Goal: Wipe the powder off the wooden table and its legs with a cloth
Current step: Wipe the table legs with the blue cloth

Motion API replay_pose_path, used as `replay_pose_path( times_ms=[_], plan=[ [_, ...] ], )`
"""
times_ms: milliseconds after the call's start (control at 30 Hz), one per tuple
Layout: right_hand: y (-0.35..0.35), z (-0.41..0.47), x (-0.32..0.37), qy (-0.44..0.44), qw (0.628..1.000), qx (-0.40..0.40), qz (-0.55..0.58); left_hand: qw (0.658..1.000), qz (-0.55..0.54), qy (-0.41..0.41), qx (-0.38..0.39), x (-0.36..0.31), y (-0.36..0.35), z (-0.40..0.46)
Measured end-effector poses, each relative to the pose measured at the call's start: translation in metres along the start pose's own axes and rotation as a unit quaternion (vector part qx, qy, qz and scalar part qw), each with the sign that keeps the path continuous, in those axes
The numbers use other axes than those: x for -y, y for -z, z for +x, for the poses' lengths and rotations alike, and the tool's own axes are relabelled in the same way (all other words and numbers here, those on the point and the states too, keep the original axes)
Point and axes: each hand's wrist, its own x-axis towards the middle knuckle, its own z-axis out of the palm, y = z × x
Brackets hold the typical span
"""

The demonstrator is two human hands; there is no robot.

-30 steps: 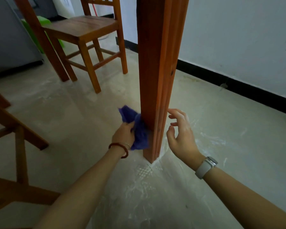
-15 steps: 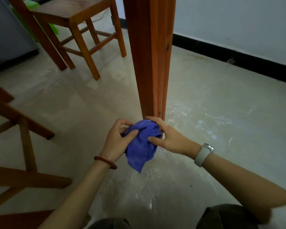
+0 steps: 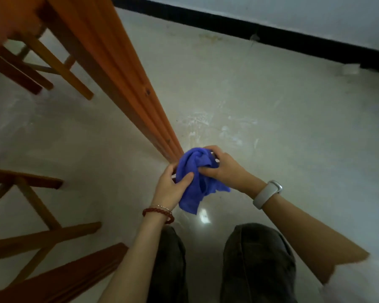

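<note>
Both my left hand (image 3: 170, 189) and right hand (image 3: 224, 168) pinched the bunched cloth (image 3: 195, 179); the table leg (image 3: 127, 84) rose away just beyond my fingers, foot nearest.

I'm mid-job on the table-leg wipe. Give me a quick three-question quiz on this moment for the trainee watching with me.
1. True or false: only the left hand holds the blue cloth.
2. Multiple choice: where is the cloth? A) on the chair seat B) at the foot of the table leg C) flat on the floor, away from the hands
3. Fill in: the pale watch band is on the ___ wrist.

Key:
1. False: the right hand grips it too.
2. B
3. right
</note>
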Motion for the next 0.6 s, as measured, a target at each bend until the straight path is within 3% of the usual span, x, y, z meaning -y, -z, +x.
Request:
replay_pose_path(
  times_ms=[100, 300, 433, 600],
  plan=[
    [0.014, -0.044, 0.018, -0.054, 0.995, -0.067, 0.054, 0.999, 0.036, 0.002, -0.005, -0.034, -0.013, -0.028],
    [0.016, -0.161, 0.057, -0.138, 0.964, -0.147, 0.176, 0.991, 0.107, 0.049, 0.065, -0.099, 0.0, -0.093],
    [0.007, -0.229, 0.103, -0.176, 0.955, -0.189, 0.147, 0.973, 0.17, 0.003, 0.152, -0.145, 0.025, -0.145],
    [-0.008, -0.299, 0.178, -0.192, 0.957, -0.204, 0.073, 0.953, 0.218, -0.089, 0.189, -0.2, 0.082, -0.201]
  ],
)
